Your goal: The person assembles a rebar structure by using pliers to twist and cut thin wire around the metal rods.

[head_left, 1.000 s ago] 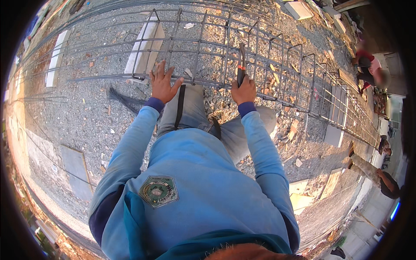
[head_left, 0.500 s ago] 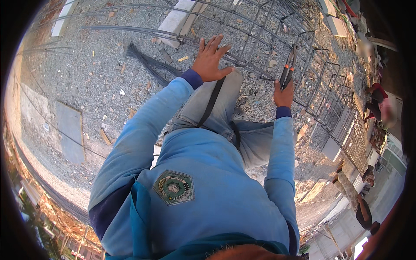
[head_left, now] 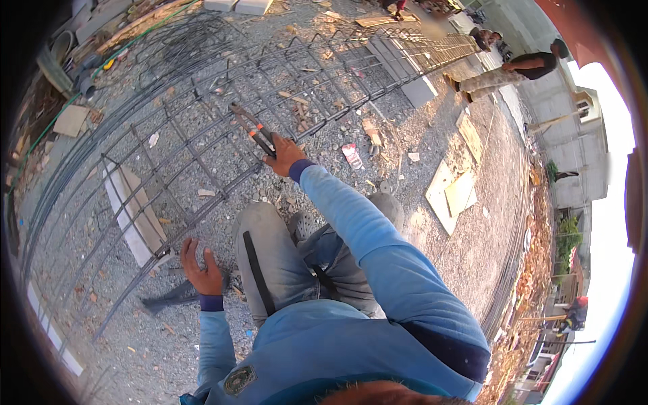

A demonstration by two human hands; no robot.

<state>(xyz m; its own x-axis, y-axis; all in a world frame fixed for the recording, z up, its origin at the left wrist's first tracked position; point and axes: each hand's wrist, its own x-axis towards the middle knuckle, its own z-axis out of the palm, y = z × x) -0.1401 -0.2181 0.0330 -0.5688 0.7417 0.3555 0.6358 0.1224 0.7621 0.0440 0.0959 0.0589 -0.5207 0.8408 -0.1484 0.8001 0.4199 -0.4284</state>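
My right hand is closed around the dark handles of pliers with orange accents. Their jaws point away from me, over the bars of a long steel rebar cage. My left hand is open, thumb and fingers apart, at the near side of the cage by its lower left bars; it holds nothing. Beside that hand a bundle of thin dark wire lies on the gravel, partly hidden by the hand and wrist. My bent knees are between my two hands.
Pale blocks lie beneath the cage, with more blocks farther along. Long loose bars curve along the left. Plywood pieces lie to the right on gravel. One person stands at the upper right; another is low near the cage's far end.
The view has swung to the right, bringing more of the cage and the standing person into sight. The pliers stay in my right hand, now reaching farther forward; my left hand stays open.
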